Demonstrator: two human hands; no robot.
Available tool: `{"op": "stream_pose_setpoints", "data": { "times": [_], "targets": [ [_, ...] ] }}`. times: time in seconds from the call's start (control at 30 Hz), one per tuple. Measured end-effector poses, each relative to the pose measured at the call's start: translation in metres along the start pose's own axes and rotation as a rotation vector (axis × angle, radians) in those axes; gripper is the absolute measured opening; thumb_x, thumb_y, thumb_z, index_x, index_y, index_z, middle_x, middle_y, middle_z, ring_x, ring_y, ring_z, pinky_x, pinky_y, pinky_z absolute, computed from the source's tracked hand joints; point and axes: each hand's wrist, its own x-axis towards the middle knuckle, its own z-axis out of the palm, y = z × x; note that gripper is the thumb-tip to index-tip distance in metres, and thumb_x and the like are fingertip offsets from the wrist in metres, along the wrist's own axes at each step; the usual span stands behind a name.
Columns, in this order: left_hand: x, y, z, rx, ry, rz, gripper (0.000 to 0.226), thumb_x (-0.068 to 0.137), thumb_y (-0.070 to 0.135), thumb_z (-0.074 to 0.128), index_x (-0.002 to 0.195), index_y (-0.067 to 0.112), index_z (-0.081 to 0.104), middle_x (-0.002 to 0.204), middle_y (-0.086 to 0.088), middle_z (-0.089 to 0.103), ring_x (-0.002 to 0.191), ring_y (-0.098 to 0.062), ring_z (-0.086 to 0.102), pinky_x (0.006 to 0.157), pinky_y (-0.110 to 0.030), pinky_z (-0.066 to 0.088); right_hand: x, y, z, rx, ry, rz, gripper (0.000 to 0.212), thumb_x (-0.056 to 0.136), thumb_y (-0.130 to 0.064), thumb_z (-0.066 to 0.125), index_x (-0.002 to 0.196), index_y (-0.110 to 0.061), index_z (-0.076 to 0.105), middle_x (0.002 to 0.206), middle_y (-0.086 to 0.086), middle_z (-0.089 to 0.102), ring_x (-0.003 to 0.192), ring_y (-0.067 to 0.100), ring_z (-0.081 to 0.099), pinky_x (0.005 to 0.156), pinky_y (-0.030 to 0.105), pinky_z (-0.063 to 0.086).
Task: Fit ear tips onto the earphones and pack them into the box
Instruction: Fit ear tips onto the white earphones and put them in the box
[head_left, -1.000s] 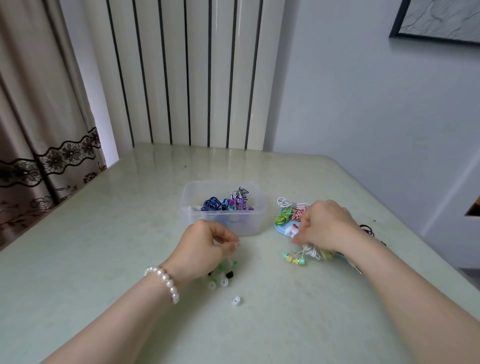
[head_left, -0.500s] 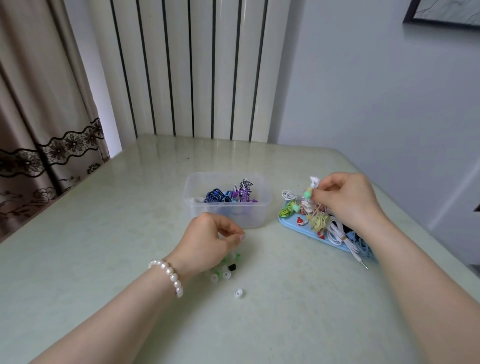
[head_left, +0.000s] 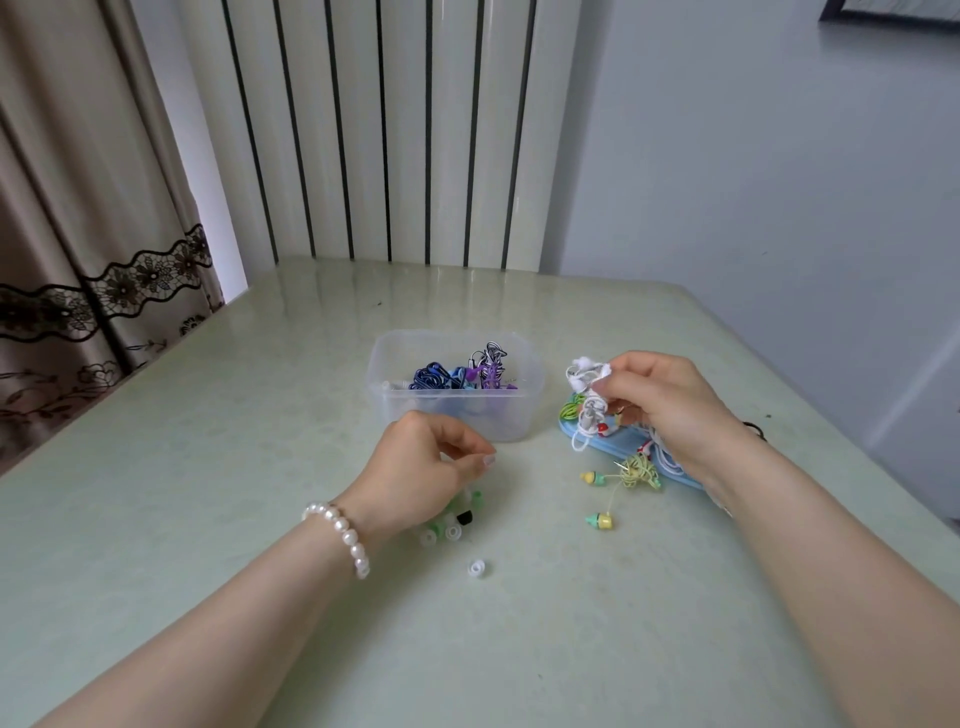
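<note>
right hand (head_left: 660, 402), raised just above the table, pinches a bundle of white earphones (head_left: 587, 382) between curled fingers and thumb, the white cord looping down from the grip toward the blue lid (head_left: 587, 441) beneath it. left hand (head_left: 421, 467), wearing a pearl bracelet (head_left: 340, 532) at the wrist, hovers low over a small heap of loose ear tips (head_left: 452, 527), its fingers curled inward with thumb and forefinger close together; whether a tip is held between them cannot be told. the ear tips are translucent white, pale green and one black; a single white ear tip (head_left: 476, 567) lies apart from the heap, nearer the viewer. a yellow-green earphone set (head_left: 641, 470) lies tangled at the near edge of the blue lid, its two earbuds (head_left: 600, 520) trailing onto the table (head_left: 208, 467). further cords in green and red rest on the lid, partly hidden by the right hand. the clear plastic box (head_left: 395, 384) stands between and beyond the two hands, just beside the blue lid, and contains coiled earphones in blue, purple and black-and-white. the table is pale green and glossy. behind it stand a white striped panel (head_left: 379, 130), a brown curtain with dark lace trim (head_left: 78, 208) at left, and a grey wall (head_left: 753, 156) at right.
</note>
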Motion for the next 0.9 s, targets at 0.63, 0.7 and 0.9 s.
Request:
{"op": "stream_pose_setpoints", "data": {
  "times": [0.63,0.7,0.9],
  "targets": [
    [0.006,0.007,-0.028,-0.315,0.032,-0.086,0.009,0.078,0.006,0.070,0.072,0.013,0.070,0.076,-0.007,0.068,0.068,-0.009,0.056,0.062,-0.009,0.043,-0.012,0.006,0.047,0.229,-0.509,0.208,0.012,0.082,0.004,0.054,0.087,0.000,0.064,0.048,0.006,0.056,0.045,0.014,0.058,0.049,0.019,0.048],
    [0.007,0.006,-0.028,-0.294,0.026,-0.088,0.008,0.078,0.007,0.070,0.072,0.013,0.070,0.075,-0.008,0.067,0.069,-0.012,0.055,0.062,-0.011,0.043,-0.015,0.007,0.045,0.253,-0.545,0.202,0.015,0.080,0.000,0.053,0.091,-0.001,0.064,0.053,0.006,0.063,0.054,0.017,0.065,0.055,0.020,0.052],
    [0.007,0.003,-0.028,-0.230,0.009,-0.101,0.006,0.077,0.007,0.071,0.074,0.012,0.070,0.075,-0.010,0.066,0.073,-0.017,0.056,0.074,-0.028,0.045,-0.017,0.009,0.038,0.281,-0.536,0.212,0.022,0.072,-0.001,0.057,0.091,-0.005,0.066,0.067,0.010,0.068,0.057,0.021,0.067,0.058,0.022,0.054]
  ]
}}
